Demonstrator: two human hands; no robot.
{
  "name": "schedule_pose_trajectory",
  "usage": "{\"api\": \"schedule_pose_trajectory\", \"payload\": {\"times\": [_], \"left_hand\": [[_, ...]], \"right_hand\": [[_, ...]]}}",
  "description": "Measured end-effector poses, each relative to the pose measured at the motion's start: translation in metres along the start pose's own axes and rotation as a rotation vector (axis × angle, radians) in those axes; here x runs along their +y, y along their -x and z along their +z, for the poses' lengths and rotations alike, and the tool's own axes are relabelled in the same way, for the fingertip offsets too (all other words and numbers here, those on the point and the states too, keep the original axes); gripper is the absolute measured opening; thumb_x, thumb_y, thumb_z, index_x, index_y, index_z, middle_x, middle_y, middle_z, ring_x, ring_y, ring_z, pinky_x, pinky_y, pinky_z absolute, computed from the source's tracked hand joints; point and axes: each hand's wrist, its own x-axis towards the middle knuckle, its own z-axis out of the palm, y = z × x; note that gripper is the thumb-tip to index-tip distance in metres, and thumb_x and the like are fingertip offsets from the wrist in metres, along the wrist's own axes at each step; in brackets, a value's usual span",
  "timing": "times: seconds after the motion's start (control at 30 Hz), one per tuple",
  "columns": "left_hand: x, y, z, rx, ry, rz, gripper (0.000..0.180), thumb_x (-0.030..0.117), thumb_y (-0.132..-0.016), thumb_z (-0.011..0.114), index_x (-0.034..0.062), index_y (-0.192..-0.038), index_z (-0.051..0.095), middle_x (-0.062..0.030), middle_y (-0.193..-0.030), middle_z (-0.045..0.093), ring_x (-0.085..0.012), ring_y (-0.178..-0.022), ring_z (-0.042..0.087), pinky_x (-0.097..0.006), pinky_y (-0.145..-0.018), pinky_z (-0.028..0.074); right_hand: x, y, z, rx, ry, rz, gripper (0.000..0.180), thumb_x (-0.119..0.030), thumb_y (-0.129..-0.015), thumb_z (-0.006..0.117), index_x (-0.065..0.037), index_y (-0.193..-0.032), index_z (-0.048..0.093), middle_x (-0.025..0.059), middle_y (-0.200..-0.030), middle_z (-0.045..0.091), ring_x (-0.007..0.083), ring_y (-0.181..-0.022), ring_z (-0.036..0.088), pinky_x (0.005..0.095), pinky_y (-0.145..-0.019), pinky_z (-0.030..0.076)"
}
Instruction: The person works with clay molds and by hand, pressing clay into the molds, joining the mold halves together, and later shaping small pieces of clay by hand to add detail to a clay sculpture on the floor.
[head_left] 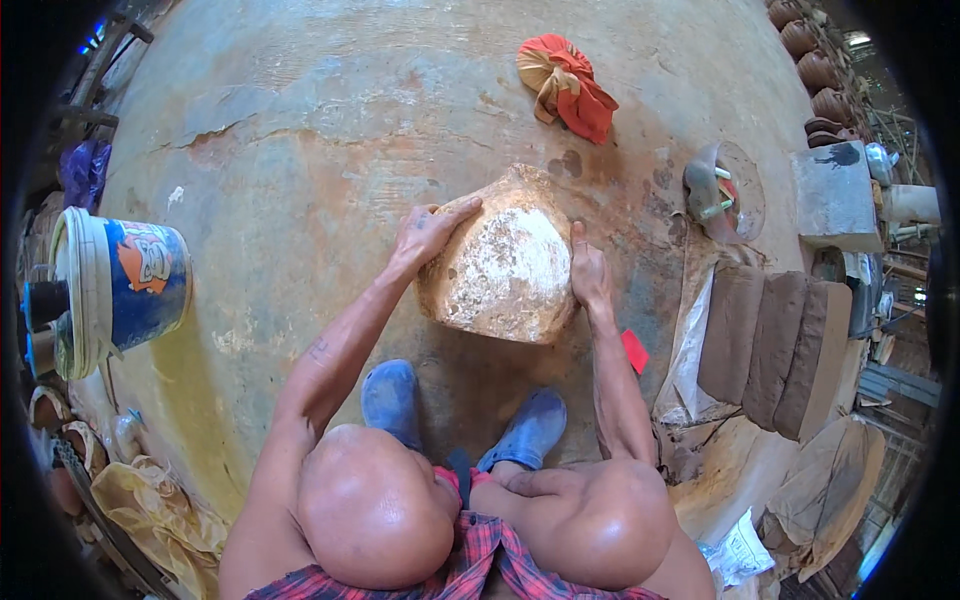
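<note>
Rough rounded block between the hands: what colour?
Mottled tan-brown block with a white patch, head view.

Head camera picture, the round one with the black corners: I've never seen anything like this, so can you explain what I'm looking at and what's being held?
There is no machine doing the work here, just a person's bare hands. The camera sits on the person's head and looks down through a very wide lens, so edges bend near the rim. The knees and blue shoes at the bottom are the person's own.

The left hand and right hand grip a large brown and white block from either side; whether it touches the floor is hard to tell. Beyond it lies a red and tan cloth bundle. Brown slabs stand to the right, and a blue and white bucket is at left.
</note>
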Motion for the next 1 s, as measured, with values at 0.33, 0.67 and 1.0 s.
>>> {"api": "schedule_pose_trajectory", "payload": {"times": [0.33, 0.67, 1.0], "left_hand": [[0.016, -0.003, 0.012, 0.094, -0.111, -0.09, 0.089, 0.075, -0.086, 0.065, -0.0038, -0.128, 0.068, -0.0283, -0.121, 0.072, -0.0394, -0.117, 0.068, -0.048, -0.105, 0.049], [0.002, -0.004, 0.015, 0.174, -0.116, 0.004, 0.065, 0.055, -0.089, 0.074, -0.0052, -0.113, 0.074, -0.0258, -0.102, 0.076, -0.0348, -0.094, 0.075, -0.044, -0.086, 0.056], [0.004, -0.003, 0.018, 0.185, -0.139, 0.046, 0.072, 0.062, -0.09, 0.069, -0.0042, -0.118, 0.074, -0.0269, -0.109, 0.076, -0.038, -0.103, 0.074, -0.045, -0.092, 0.055]], "right_hand": [[-0.008, 0.004, 0.003, 0.035, -0.166, 0.048, 0.087, -0.072, -0.105, 0.036, 0.009, -0.096, 0.067, 0.0292, -0.091, 0.069, 0.0378, -0.089, 0.066, 0.0468, -0.085, 0.048], [-0.014, 0.007, -0.002, -0.039, -0.383, 0.061, 0.064, -0.063, -0.102, 0.057, -0.002, -0.087, 0.049, 0.0118, -0.073, 0.049, 0.0205, -0.072, 0.049, 0.0413, -0.068, 0.043], [-0.048, -0.009, -0.007, 0.557, -0.087, -0.507, 0.044, -0.043, -0.104, 0.064, -0.001, -0.094, 0.061, 0.0202, -0.084, 0.063, 0.0362, -0.083, 0.062, 0.0452, -0.078, 0.046]]}}
